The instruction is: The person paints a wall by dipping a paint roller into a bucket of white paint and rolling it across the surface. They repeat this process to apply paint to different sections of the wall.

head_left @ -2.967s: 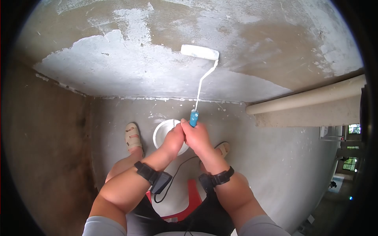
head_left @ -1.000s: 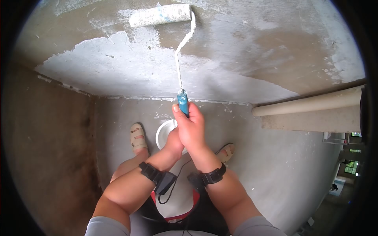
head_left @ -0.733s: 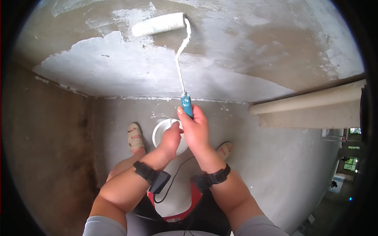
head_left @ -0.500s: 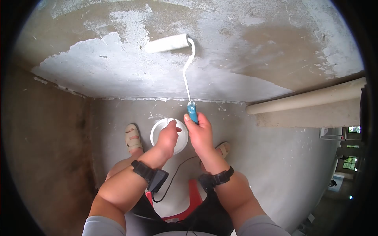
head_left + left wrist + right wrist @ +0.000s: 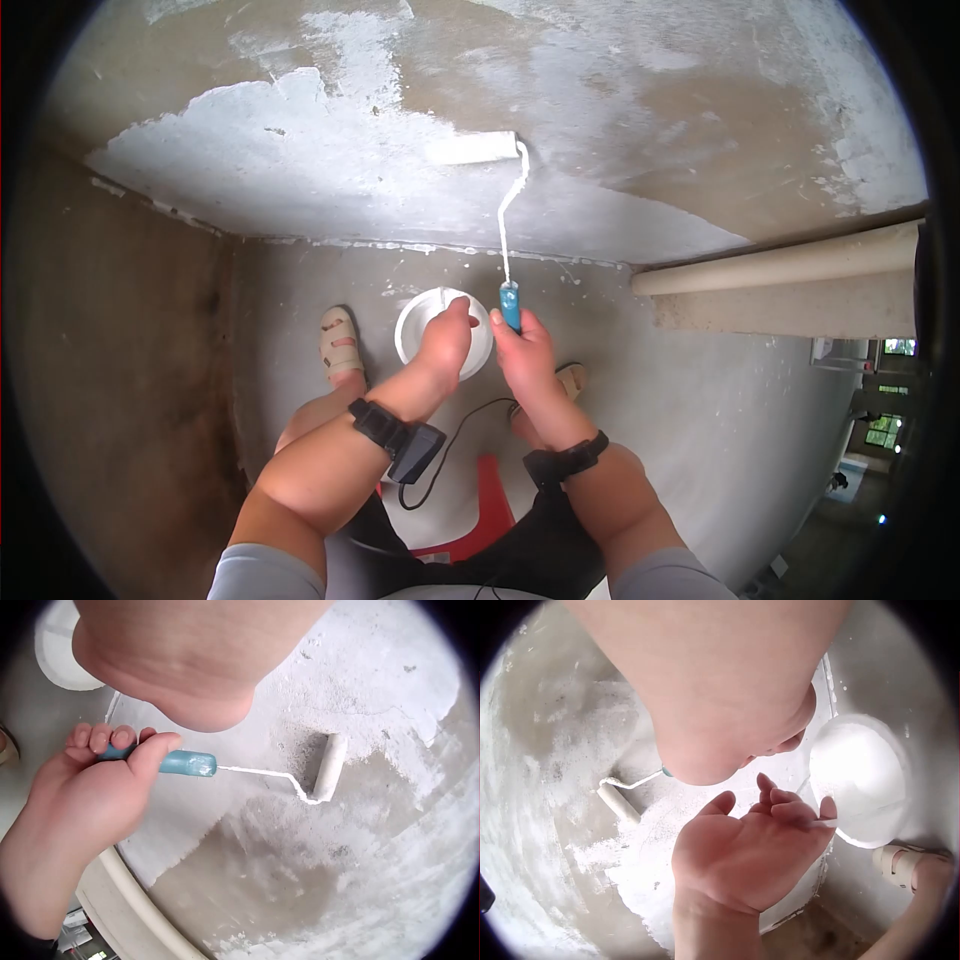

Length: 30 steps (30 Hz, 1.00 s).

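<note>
My right hand (image 5: 525, 352) grips the blue handle (image 5: 510, 305) of a paint roller. The handle's bent, white-coated frame leads up to the white roller sleeve (image 5: 478, 148), which lies against the wall. In the left wrist view, the right hand's fingers wrap the handle (image 5: 187, 763), and the sleeve (image 5: 330, 766) shows further off. My left hand (image 5: 445, 338) hovers over a white bucket (image 5: 408, 330) on the floor, beside the right hand. Seen from the right wrist, the left hand (image 5: 750, 851) has its palm up and fingers loosely bent, with a white streak by the little finger.
The wall (image 5: 640, 150) carries patchy white coating over bare brown areas. A beige pipe (image 5: 780, 258) runs along its foot at the right. Sandalled feet (image 5: 340, 340) stand either side of the bucket, and a red stool (image 5: 485, 510) is beneath the person.
The roller has come down the wall and shifted right since one second ago, the right hand lowering with it. The left hand, earlier against the right, is now apart from it.
</note>
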{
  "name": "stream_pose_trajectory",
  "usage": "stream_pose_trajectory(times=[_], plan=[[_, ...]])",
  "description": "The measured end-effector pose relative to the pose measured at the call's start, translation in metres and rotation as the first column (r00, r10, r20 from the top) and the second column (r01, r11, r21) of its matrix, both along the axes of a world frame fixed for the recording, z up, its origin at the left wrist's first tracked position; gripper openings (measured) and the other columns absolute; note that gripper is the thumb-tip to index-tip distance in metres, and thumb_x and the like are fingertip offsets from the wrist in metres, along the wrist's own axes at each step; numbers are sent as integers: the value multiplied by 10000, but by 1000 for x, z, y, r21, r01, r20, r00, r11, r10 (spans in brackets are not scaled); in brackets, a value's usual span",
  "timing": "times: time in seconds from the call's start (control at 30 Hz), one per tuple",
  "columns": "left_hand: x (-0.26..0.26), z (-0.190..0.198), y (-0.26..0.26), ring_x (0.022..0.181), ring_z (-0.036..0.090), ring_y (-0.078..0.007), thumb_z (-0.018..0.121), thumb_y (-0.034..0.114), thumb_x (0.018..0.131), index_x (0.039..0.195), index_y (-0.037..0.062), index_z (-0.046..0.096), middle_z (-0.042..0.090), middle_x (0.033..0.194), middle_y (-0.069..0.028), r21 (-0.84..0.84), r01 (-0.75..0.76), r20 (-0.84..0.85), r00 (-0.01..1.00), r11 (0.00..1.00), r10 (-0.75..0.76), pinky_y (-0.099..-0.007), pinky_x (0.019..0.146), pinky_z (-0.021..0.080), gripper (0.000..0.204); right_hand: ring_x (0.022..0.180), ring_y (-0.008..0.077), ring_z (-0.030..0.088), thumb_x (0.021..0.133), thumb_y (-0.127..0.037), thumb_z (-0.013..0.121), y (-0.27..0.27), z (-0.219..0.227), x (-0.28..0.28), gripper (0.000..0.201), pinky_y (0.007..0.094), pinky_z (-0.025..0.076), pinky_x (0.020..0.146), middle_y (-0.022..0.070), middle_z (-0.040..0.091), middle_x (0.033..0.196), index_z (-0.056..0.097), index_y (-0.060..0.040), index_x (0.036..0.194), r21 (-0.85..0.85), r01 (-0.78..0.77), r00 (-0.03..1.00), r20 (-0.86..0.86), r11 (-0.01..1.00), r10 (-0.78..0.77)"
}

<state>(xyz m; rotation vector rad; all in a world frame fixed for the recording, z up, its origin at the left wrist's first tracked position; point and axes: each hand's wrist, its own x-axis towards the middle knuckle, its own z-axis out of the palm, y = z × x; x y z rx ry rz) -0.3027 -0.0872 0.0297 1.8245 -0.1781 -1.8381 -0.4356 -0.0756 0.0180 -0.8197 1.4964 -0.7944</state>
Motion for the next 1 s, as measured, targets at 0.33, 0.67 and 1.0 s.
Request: stream_pose_trajectory(times=[0.33, 0.67, 1.0], plan=[[22, -20, 2, 660, 383, -135, 464, 462, 973, 1039, 32, 624, 487, 839, -29, 35, -216, -53, 974, 976, 218, -315, 554, 347, 463, 761, 56, 496, 972, -283, 691, -25, 41, 62, 272, 246, 441, 681, -22, 591, 827, 617, -25, 1019, -157, -53, 991, 114, 986, 71], [39, -14, 8, 1044, 552, -168, 429, 417, 1010, 1065, 49, 634, 624, 1089, -74, -223, -221, -294, 944, 949, 150, -346, 941, 427, 425, 802, 36, 496, 994, -192, 666, -31, 75, 105, 179, 226, 448, 736, -36, 582, 876, 602, -31, 1041, -349, 84, 926, 373, 933, 56], [52, 4, 7, 718, 392, -146, 465, 447, 983, 1149, 24, 609, 525, 1017, -89, 31, -149, -31, 988, 988, 150, -311, 639, 380, 477, 576, 15, 385, 992, -219, 669, -27, 54, 79, 162, 216, 319, 492, -70, 491, 721, 592, -77, 989, -170, 106, 898, 439, 980, -21]])
